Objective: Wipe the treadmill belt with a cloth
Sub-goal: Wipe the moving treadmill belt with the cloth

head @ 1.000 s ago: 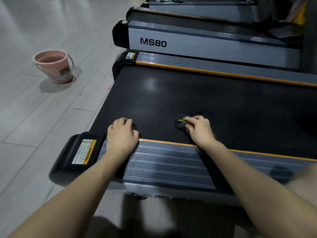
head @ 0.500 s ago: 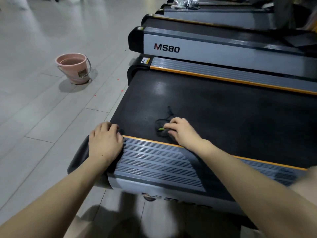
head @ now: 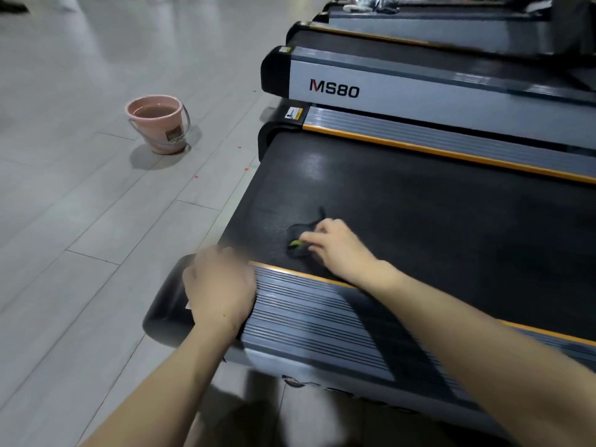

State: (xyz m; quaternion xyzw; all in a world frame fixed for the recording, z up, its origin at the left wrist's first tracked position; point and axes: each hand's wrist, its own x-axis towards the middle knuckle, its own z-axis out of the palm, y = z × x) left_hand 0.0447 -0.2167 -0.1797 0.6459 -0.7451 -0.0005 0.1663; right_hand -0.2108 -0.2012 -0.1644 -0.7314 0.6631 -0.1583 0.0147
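Your right hand (head: 338, 250) is pressing a small dark cloth with a yellow-green spot (head: 298, 238) onto the black textured treadmill belt (head: 419, 221), close to the belt's near edge and toward its rear end. The fingers are lying curled over the cloth, with part of the fabric showing beyond the fingertips and a thin dark strand trailing away from it across the belt. Your left hand (head: 219, 288) is resting, fingers bent downward and blurred, on the rear corner of the grey ribbed side rail with an orange trim line (head: 322, 314), partly covering the black plastic end cap (head: 164, 304); whether it is gripping the edge cannot be told. A pink plastic bucket with a wire handle, holding water (head: 158, 122), is standing on the pale grey tiled floor (head: 80, 221), well apart from the belt. A second grey treadmill marked "MS80" (head: 419, 98) is lying just beyond the far rail.
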